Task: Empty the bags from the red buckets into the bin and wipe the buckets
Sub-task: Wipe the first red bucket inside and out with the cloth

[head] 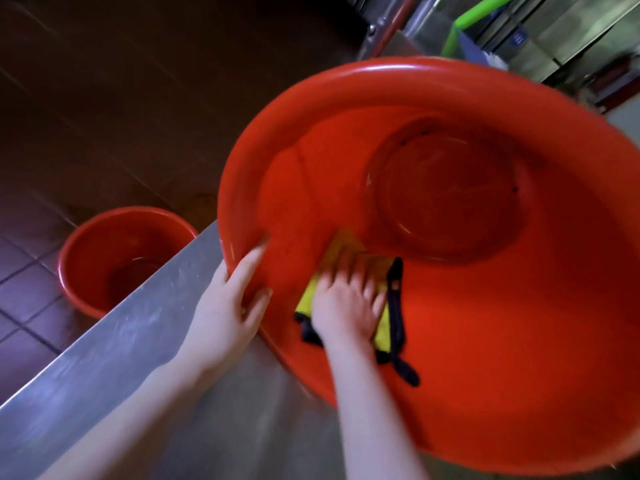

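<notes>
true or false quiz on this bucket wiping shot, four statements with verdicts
1. The right hand presses a yellow cloth against the inside of the big red bucket. True.
2. The left hand lies flat on the steel counter. False: it holds the big red bucket's rim.
3. A second red bucket stands on the tiled floor. True.
4. A bag lines the big red bucket. False: only the cloth shows inside it.
</notes>
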### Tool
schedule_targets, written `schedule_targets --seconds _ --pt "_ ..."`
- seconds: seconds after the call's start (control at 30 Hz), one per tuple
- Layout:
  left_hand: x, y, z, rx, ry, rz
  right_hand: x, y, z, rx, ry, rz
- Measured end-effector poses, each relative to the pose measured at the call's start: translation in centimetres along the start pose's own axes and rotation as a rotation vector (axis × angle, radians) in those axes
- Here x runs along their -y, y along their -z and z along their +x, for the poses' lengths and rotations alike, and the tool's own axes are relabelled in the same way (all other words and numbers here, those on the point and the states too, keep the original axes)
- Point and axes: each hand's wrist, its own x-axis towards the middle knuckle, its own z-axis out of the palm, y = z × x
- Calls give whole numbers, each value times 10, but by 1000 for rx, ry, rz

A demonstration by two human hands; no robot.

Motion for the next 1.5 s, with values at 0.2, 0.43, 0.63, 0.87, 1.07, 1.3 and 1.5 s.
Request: schedule_targets --seconds 0.2,0.43,0.63,0.87,1.07,1.3,1.5 --pt "5 0 3 1 -32 -38 0 11 82 126 -179 87" --pt "4 1 6 13 -13 -23 14 5 -31 15 88 24" --pt "3 2 4 26 -11 -20 12 -2 -41 -3 119 43" --pt "-1 3 3 20 1 -38 2 14 79 125 -163 146" --pt "-9 0 4 12 44 3 7 6 0 34 5 67" --pt "-13 -5 -1 27 40 15 3 3 -63 69 123 48" --pt "-21 -19 -18 33 40 -33 -25 2 25 9 3 -14"
